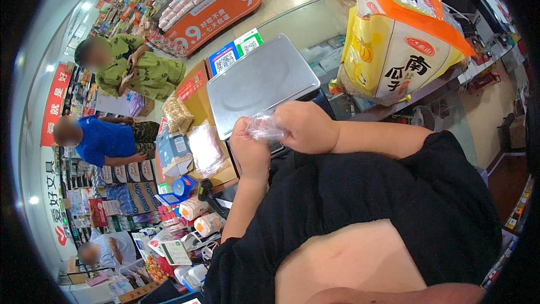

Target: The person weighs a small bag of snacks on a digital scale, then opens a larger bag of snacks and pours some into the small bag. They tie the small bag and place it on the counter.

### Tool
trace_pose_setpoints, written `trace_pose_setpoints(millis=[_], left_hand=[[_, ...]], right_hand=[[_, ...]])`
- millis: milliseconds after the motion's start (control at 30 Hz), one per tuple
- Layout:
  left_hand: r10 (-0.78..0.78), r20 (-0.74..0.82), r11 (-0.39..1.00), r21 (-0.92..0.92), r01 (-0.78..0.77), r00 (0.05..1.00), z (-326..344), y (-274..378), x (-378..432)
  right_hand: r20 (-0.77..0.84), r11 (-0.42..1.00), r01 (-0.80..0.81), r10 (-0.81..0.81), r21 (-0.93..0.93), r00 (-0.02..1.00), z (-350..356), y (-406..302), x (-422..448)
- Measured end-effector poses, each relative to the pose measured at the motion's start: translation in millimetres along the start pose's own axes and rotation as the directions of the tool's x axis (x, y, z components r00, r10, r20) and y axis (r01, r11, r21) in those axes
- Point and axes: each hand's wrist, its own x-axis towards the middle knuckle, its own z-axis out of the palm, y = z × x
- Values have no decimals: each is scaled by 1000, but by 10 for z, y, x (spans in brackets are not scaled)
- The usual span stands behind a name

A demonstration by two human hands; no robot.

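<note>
My left hand (252,152) and my right hand (306,126) are close together, both gripping a crumpled clear plastic bag (265,126) stretched between them. Some blur covers the bag and the fingers, so its contents cannot be told. Just beyond my hands lies the flat metal platform of a weighing scale (261,80). A stack of clear plastic bags (206,147) rests beside the scale on the wooden counter, near a filled clear bag of pale seeds or nuts (177,114). Which hand is which is read from the arms.
Large yellow and orange seed bags (392,55) stand on the glass counter (320,21). An opened blue box (174,152), a barcode scanner (211,196) and tissue packs (209,223) crowd the other side. Several people stand across the counter, one in a blue shirt (109,139).
</note>
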Motion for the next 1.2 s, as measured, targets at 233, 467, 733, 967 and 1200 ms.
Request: trace_pose_setpoints(millis=[233, 467, 733, 967, 1200], left_hand=[[457, 57, 740, 529, -416, 887, -153, -126, 26], [74, -163, 983, -155, -99, 984, -86, -170, 38], [357, -37, 915, 214, -341, 934, -38, 21, -48], [344, -62, 926, 189, -328, 937, -106, -74, -54], [184, -90, 975, 142, -171, 979, -110, -53, -75]], right_hand=[[-35, 939, 340, -341, -47, 939, -57, -31, -51], [36, 926, 366, -364, -90, 931, -48, -33, -54], [-46, 971, 217, -223, -103, 974, -11, -77, 18], [92, 960, 262, -253, -97, 963, 29, -56, -48], [158, 955, 297, -292, -8, 943, 49, -99, -33]])
